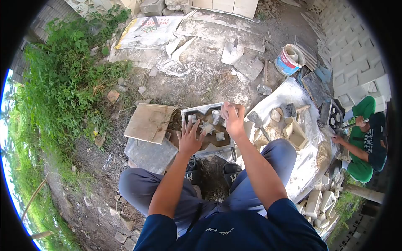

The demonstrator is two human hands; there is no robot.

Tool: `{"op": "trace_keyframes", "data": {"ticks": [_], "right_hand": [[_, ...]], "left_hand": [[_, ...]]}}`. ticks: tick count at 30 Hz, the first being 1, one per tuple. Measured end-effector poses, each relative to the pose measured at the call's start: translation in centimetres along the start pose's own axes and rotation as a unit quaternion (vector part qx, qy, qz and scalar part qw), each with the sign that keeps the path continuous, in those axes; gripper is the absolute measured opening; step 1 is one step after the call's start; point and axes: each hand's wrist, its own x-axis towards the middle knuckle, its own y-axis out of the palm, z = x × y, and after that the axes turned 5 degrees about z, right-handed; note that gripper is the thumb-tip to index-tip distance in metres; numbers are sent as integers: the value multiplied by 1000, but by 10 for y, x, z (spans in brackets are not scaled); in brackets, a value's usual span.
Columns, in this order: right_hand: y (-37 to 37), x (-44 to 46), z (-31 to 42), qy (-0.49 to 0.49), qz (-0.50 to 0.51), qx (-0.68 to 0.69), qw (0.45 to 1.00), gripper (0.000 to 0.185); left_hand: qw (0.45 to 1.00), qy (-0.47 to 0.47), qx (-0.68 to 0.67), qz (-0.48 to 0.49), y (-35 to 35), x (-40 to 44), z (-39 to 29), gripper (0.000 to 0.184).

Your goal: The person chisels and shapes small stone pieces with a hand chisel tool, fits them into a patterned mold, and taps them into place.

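Note:
Between my feet lies a block mould (214, 150), a grey frame with several raised square pieces and a star shape in its middle. My left hand (190, 140) rests over its left part, fingers spread, touching the inside. At the upper right corner of the mould is my right hand (233, 120), its fingers curled together; what they hold, if anything, is hidden. Just right of this hand, a tool with a flat grey head (254, 118) and a thin handle lies on a white sack sheet (299, 90).
On my left, a wooden board (148, 122) overlaps a grey slab (150, 155). A hollow cement-coloured piece (295, 133) sits on the sheet. Farther off stand a paint bucket (288, 62) and a trowel (232, 52). A co-worker (364, 140) crouches at right beside another mould (334, 115).

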Motion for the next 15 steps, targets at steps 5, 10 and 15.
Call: {"op": "trace_keyframes", "data": {"ticks": [5,10,15], "right_hand": [[-10,8,6,-16,91,28,995,42],[-6,-1,9,-25,33,-20,999,45],[-20,-3,9,-55,29,13,998,44]], "left_hand": [[992,57,112,22,17,-3,-10,76],[972,115,206,15,24,-12,-13,80],[967,144,209,24,31,-6,-8,91]]}}
